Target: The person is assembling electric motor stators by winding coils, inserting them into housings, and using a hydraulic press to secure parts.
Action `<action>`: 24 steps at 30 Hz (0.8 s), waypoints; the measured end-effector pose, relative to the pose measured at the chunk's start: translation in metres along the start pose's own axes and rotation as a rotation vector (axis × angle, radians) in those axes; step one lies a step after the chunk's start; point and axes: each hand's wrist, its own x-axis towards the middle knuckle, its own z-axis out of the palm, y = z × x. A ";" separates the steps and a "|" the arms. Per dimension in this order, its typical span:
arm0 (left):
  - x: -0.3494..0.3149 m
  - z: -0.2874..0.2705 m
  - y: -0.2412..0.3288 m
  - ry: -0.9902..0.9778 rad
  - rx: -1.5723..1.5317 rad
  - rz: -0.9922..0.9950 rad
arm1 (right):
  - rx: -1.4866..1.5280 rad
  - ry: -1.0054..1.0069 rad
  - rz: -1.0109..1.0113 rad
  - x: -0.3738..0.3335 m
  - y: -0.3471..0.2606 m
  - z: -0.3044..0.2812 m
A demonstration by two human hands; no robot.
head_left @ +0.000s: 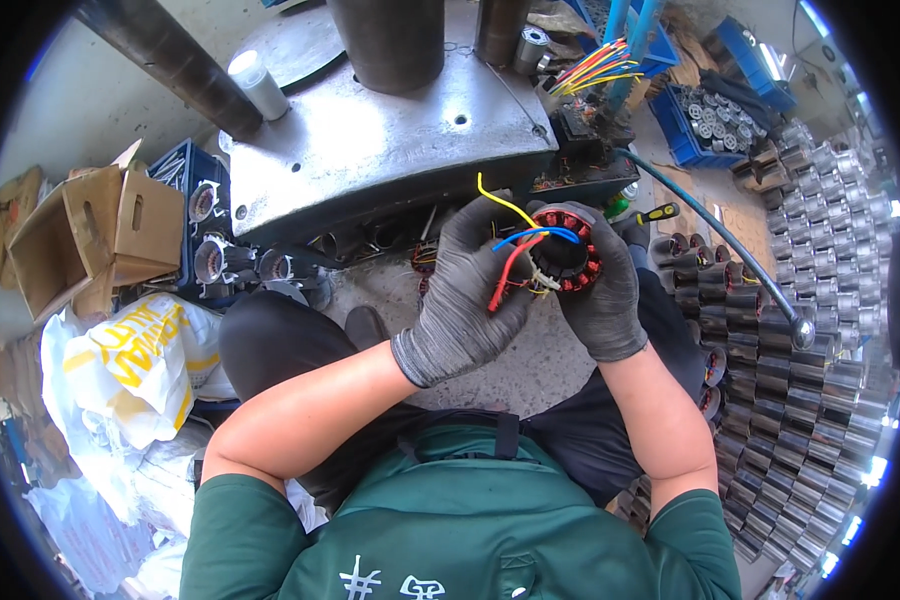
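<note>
Between my gloved hands, in front of my knees, is a motor stator (567,250), a ring with red-brown copper windings and a dark hollow centre. My right hand (607,300) wraps round its right and lower side. On the left, my left hand (465,300) is closed at the stator's lead wires. Yellow (507,202), blue (530,236) and red (508,275) wires stick out from the stator toward the left hand. Some thin white string or lead ends show at its lower edge. The left fingertips are partly hidden behind the wires. Both hands wear grey knit gloves.
A heavy metal press table (380,140) with thick columns stands ahead. Stacked metal cylinders (780,400) fill the right side. A hose (710,225) with a metal end and a screwdriver (658,213) lie nearby. Left are a cardboard box (145,215), stators (213,262) and plastic bags (140,365).
</note>
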 end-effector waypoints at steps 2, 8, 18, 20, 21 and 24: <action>-0.003 0.013 0.013 -0.005 -0.322 -0.196 | -0.034 0.043 -0.057 -0.001 0.000 0.002; -0.002 0.016 0.012 -0.219 0.045 -0.126 | -0.138 0.012 -0.071 -0.005 0.001 0.013; -0.004 0.022 -0.003 -0.159 -0.304 -0.260 | 0.035 0.033 -0.062 -0.001 0.012 0.004; -0.005 0.021 -0.004 -0.230 -0.380 -0.321 | -0.019 0.030 -0.072 -0.003 0.009 0.007; -0.006 0.020 -0.004 -0.232 -0.417 -0.375 | -0.073 0.024 -0.081 -0.004 0.008 0.008; 0.002 0.020 0.009 -0.178 -0.459 -0.423 | -0.038 0.022 -0.081 -0.002 0.008 0.006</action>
